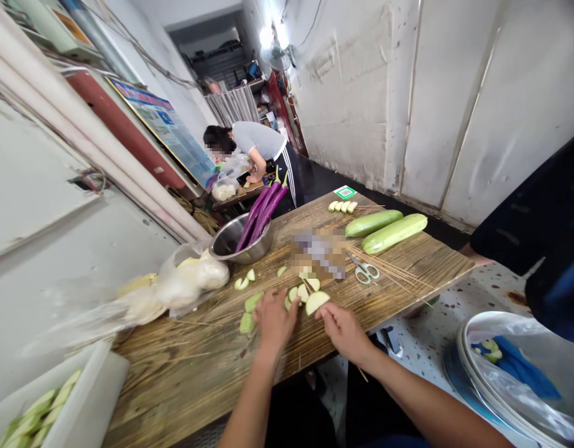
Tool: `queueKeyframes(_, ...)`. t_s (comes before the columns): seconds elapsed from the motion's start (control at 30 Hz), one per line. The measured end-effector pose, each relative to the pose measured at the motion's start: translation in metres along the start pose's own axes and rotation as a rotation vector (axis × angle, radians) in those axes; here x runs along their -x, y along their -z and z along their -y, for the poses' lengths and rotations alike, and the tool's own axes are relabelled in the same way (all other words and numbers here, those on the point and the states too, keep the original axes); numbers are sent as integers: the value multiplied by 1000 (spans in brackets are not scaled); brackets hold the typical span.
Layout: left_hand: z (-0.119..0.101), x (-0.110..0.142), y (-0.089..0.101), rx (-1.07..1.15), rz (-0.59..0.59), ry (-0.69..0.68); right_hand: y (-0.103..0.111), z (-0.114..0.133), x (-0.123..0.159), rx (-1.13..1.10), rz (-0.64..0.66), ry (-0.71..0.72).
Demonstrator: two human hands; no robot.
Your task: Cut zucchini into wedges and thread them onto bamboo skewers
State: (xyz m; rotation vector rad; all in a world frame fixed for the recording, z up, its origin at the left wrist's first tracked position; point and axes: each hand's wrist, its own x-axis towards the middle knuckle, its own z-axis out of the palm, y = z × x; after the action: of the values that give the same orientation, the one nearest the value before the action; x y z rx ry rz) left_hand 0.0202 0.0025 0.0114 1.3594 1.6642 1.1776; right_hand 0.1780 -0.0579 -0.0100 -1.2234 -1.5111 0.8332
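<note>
At the centre of the frame, pinching a pale half-round slice [317, 303] at its lower right edge with the right hand [345, 330], apparently gripping a thin stick [362, 374] too. Just left, spreading the left hand [275, 317] between green pieces [254, 303] and smaller slices [302, 293]; impossible to say whether gripping. Could split the half-round slice by forcing the stick through crookedly, prick the left fingers by slipping, or snag the scissors [367, 272] at centre right by swinging wide.

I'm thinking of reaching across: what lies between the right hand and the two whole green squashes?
In the head view, scissors and several thin sticks lie on the table between the right hand and the squashes.
</note>
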Motion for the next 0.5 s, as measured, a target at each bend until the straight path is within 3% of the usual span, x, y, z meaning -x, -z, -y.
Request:
queueKeyframes(0.1, -7, -1, -35, -103, 42, -108, 19, -12, 5, -24, -21, -38)
queueKeyframes(0.2, -9, -1, -51, -45, 39, -136, 30, -19, 10, -36, -26, -66)
queueKeyframes(0.37, -4, 12, -52, -13, 136, -96, 35, -26, 15, -80, -22, -99)
queueKeyframes(0.5, 8, 31, -44, 150, 201, -14, 35, -31, 15, -111, -20, -105)
